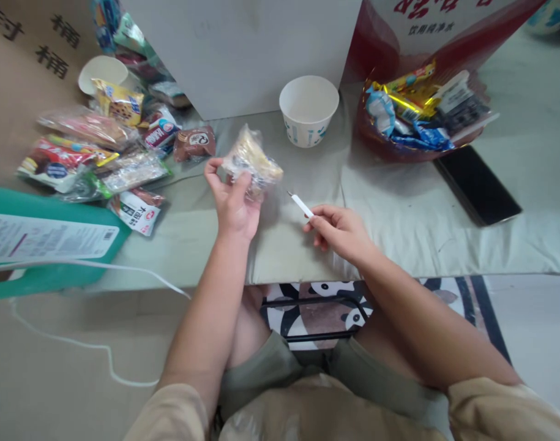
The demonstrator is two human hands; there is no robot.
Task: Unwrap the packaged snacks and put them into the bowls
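Observation:
Raised above the cloth, my left hand (pixel 237 199) is closed around a pale yellow snack in a clear wrapper (pixel 252 160), thumb on its front. The snack's exact kind is blurred. My right hand (pixel 337 231) pinches a slim white pen-like tool (pixel 302 206) with a thin dark pointed tip. That tip points up and left toward the wrapped snack, with a gap between them. Beyond the hands stands an upright white paper cup (pixel 308 113) with blue-green marks. A small brown packet (pixel 194 144) lies left of the snack.
Several packaged snacks (pixel 93 147) are heaped at the left, behind a green container (pixel 54 251). To the right are a see-through bowl (pixel 376 138) of packets and a black phone (pixel 479 187). A white box (pixel 261 55) stands behind. A white cable (pixel 137 269) crosses the table's edge.

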